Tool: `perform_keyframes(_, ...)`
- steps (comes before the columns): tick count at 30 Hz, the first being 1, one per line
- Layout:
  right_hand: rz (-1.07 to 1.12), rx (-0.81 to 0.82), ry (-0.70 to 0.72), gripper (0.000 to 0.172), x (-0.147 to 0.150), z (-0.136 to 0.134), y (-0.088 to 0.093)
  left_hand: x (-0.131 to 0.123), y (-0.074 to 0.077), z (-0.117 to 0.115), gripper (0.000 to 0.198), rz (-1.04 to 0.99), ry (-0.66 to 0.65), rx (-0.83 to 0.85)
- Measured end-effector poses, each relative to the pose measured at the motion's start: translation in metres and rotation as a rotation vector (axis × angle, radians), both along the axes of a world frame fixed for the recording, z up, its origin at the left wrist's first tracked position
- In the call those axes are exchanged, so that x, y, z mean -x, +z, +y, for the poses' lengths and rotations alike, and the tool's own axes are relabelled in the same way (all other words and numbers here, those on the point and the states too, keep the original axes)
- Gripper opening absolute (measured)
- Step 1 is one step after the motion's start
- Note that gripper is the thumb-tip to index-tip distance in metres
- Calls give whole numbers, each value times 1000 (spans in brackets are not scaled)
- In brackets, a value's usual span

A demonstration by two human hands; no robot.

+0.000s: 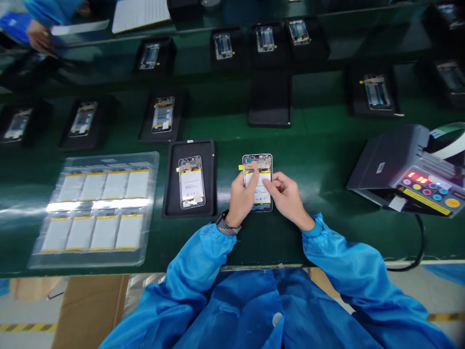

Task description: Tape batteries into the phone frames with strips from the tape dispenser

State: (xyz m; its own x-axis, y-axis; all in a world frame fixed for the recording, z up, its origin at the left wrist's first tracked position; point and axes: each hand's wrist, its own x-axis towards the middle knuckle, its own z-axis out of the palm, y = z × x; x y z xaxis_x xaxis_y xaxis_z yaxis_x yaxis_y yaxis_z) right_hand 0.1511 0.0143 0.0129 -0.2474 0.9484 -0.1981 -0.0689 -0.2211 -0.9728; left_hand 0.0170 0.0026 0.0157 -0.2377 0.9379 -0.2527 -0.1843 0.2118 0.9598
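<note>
An open phone frame [257, 165] with a white battery inside lies on the green belt just in front of me. My left hand [241, 198] grips its left edge, fingers curled over the battery. My right hand [286, 194] pinches at the battery's right side, thumb and forefinger pressed together on it. Both arms wear blue sleeves, and a watch sits on my left wrist. To the left, a second open phone [191, 182] rests in a black tray [170, 194].
A clear blister tray of white batteries [96, 208] lies at the left. A grey tape dispenser [410, 169] with coloured buttons stands at the right. Several black trays with phones [163, 114] fill the belt beyond. Another person's hand [38, 36] shows top left.
</note>
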Motion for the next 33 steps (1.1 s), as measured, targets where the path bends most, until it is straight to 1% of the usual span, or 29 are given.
perform_keyframes(3,-92,-81,-127,48,2,2,3,-5,4,-4,37,28,-20,2)
perform_keyframes(5,-119,-92,-162,53,3,3,4,-8,5,-6,34,52,-32,1)
perform_keyframes(10,-199,-134,-149,51,1,3,4,-10,3,-7,33,79,-30,-5)
perform_keyframes(14,-371,-261,-165,46,0,1,2,-10,3,-7,31,107,-24,-23)
perform_keyframes(18,-507,-327,-191,43,-1,0,0,-11,6,-8,29,131,-16,-34)
perform_keyframes(23,-542,-377,-141,43,-2,2,1,-9,6,-7,26,149,-7,-21)
perform_keyframes(29,-577,-409,-166,46,-2,3,2,-11,7,-8,26,145,3,-33)
perform_keyframes(33,-534,-392,-154,50,-2,4,2,-10,7,-9,30,113,-6,-43)
